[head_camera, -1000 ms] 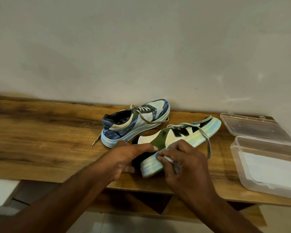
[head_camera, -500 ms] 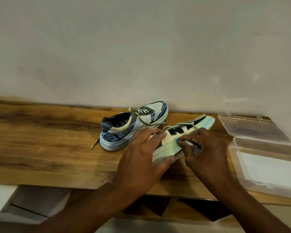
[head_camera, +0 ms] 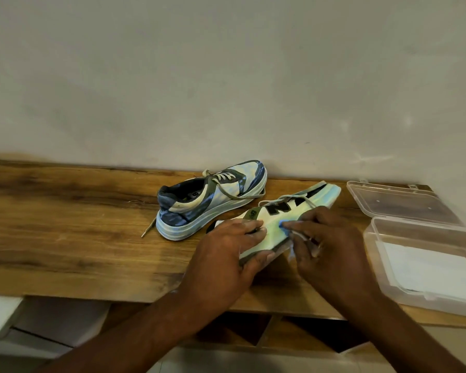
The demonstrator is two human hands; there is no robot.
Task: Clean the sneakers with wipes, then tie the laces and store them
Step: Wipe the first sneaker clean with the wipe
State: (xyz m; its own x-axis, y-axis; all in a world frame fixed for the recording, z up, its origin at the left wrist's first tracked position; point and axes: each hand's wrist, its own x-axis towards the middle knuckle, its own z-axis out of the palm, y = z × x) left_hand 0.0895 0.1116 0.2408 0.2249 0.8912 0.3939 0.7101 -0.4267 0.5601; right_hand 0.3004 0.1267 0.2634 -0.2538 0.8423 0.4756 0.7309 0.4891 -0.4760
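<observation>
Your left hand (head_camera: 223, 254) grips the heel end of the pale green sneaker (head_camera: 277, 224), tilted on its side on the wooden desk (head_camera: 65, 238), while your right hand (head_camera: 331, 249) pinches a crumpled white wipe (head_camera: 293, 239) against its midsole. The blue sneaker (head_camera: 213, 203) stands upright just behind, laces loose, near the wall (head_camera: 226, 76). An open clear plastic box (head_camera: 425, 254) holding white wipes sits at your right.
</observation>
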